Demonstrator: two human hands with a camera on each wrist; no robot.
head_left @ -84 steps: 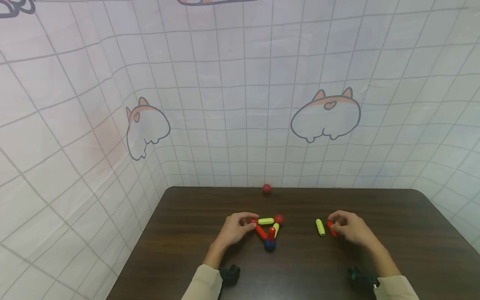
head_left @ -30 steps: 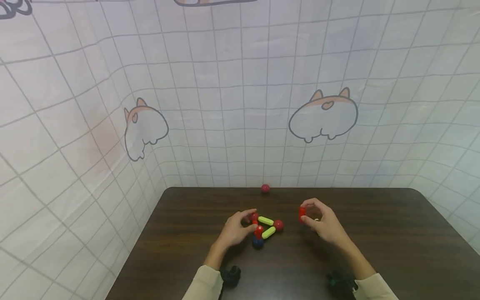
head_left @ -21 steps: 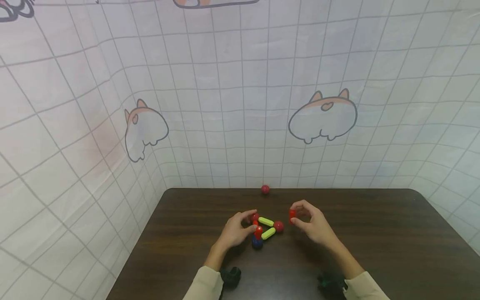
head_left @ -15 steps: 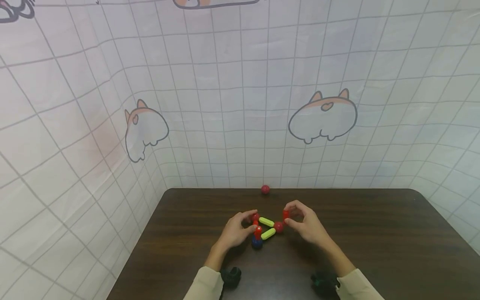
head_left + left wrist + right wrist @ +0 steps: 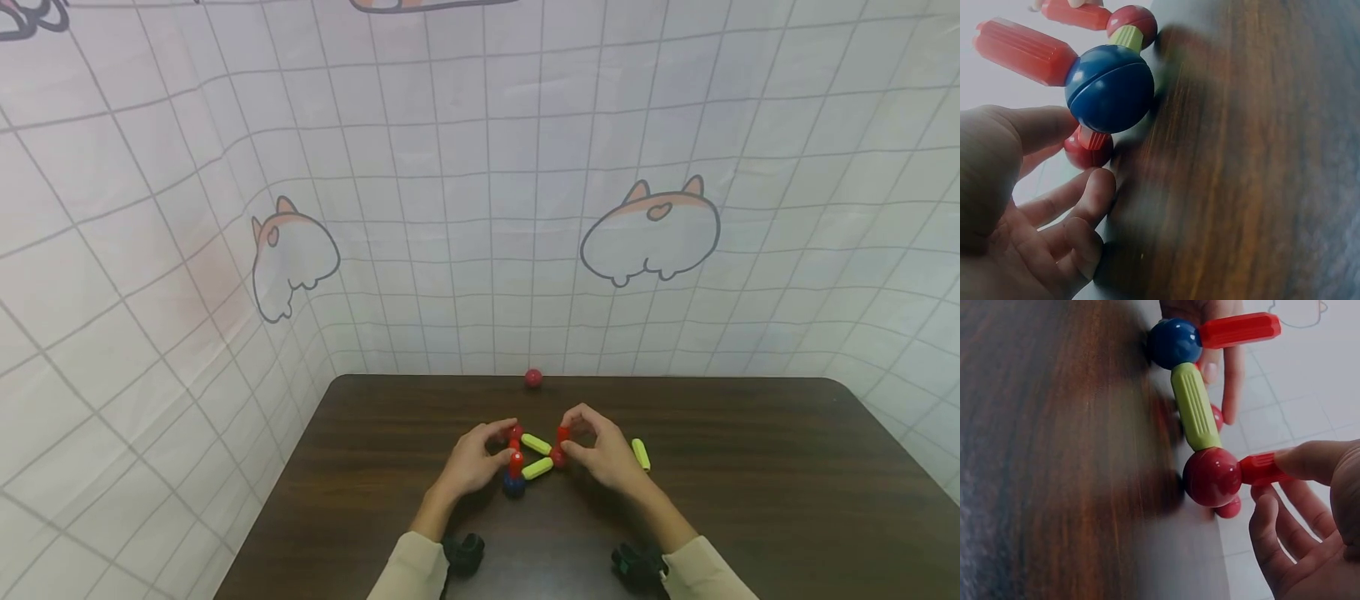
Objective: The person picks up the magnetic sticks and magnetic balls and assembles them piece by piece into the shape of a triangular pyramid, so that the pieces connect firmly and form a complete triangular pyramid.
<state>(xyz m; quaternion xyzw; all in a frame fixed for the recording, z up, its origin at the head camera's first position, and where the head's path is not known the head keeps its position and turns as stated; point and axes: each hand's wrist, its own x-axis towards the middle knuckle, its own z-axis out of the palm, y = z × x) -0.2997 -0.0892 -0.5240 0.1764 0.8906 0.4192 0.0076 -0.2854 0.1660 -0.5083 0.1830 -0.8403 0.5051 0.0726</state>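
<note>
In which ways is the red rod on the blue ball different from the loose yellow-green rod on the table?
The red rod stands roughly upright; the yellow-green rod lies on the table. The red rod meets the blue ball; the yellow-green rod touches no ball. Both have a straight, short shape.

Red rod (image 5: pixel 1259 467) part-hidden by right hand (image 5: pixel 606 458), tabletop (image 5: pixel 1072 469) blurred, sleeves (image 5: pixel 705 571) cropped

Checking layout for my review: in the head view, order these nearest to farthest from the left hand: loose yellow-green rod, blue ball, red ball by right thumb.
1. Blue ball, just right.
2. Red ball, further right.
3. Loose yellow-green rod, right of the right hand.
</note>
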